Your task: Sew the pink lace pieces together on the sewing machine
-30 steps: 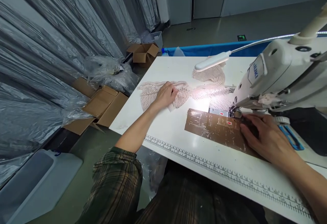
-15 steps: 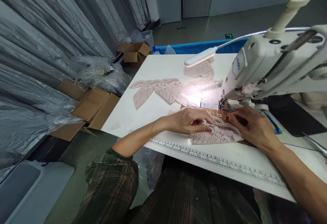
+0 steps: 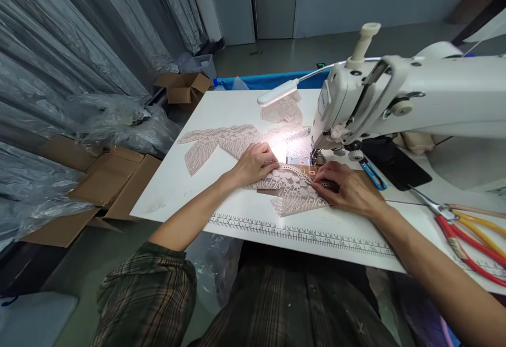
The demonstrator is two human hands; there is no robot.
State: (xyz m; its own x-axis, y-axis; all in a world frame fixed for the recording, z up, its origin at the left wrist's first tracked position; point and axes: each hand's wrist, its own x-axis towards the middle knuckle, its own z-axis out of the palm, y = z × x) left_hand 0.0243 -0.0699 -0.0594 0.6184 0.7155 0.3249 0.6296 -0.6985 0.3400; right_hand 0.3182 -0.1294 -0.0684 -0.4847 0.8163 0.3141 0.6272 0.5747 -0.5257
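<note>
A pale pink lace strip lies in front of the needle area of a white sewing machine. My left hand pinches the strip's scalloped upper edge between thumb and fingers. On the right, my right hand is closed on the same strip, close to the presser foot. The lace curves between the two hands, apart from the needle as far as I can see. More pink lace stretches across the table to the left, and another lace piece lies behind, under the lamp.
A lit lamp hangs over the white table, which has a printed ruler along its front edge. To the right are blue thread snips, a black phone-like slab and red-handled scissors. Cardboard boxes stand left.
My left hand has gone from hovering with fingers apart to pinching the lace edge, farther left. My right hand keeps its hold. The view has swung right, showing more machine and the scissors.
</note>
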